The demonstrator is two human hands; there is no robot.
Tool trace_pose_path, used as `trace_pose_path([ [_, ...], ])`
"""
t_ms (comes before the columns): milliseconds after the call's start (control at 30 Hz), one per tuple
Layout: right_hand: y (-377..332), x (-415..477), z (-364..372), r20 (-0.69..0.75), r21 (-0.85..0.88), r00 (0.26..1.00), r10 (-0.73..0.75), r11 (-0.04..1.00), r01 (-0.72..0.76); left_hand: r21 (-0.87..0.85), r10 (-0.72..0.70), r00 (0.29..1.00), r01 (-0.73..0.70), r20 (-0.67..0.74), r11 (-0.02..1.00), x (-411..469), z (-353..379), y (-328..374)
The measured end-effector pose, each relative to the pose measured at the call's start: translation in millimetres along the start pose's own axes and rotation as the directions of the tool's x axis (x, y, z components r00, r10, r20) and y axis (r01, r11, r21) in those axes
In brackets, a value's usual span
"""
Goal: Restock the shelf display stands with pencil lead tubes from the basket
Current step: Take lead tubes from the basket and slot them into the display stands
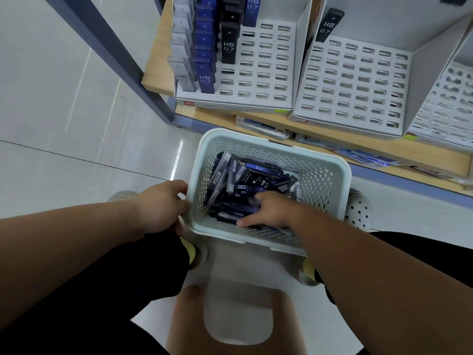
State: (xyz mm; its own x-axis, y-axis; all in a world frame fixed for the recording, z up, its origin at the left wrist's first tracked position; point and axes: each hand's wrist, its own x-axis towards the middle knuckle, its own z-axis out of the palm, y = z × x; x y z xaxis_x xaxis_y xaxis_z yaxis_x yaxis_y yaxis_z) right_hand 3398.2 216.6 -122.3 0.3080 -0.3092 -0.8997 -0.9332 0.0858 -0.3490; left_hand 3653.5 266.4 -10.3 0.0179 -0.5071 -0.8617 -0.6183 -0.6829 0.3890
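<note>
A pale perforated basket (330,170) sits on the floor in front of me, filled with several blue, black and grey pencil lead tubes (252,175). My left hand (160,206) grips the basket's left rim. My right hand (271,210) is down inside the basket among the tubes, fingers curled over them; whether it holds one is hidden. On the shelf, the left display stand (261,73) carries rows of grey, blue and black HB 0.7 tubes on its left side. The middle display stand (358,80) holds a single black tube (329,24) at the back.
A third slotted stand (450,103) shows at the right edge. A grey shelf post (120,55) slants down on the left. Packaged goods (263,128) lie on the lower shelf. A wooden stool (238,319) is under me, and my shoes flank the basket.
</note>
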Motion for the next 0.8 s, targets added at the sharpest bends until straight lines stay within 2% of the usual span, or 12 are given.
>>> trace_pose_path([
  [367, 1.0, 5.5, -8.1, 0.097, -0.023, 0.995, -0.02, 1.0, 0.022, 0.067, 0.038, 0.999, -0.036, -0.023, 0.997, -5.9, 1.1, 9.2],
  [800, 2.1, 4.5, -12.9, 0.154, -0.104, 0.988, 0.001, 0.995, 0.016, 0.038, 0.043, 0.999, -0.043, 0.011, 0.998, -1.6, 0.1, 1.2],
])
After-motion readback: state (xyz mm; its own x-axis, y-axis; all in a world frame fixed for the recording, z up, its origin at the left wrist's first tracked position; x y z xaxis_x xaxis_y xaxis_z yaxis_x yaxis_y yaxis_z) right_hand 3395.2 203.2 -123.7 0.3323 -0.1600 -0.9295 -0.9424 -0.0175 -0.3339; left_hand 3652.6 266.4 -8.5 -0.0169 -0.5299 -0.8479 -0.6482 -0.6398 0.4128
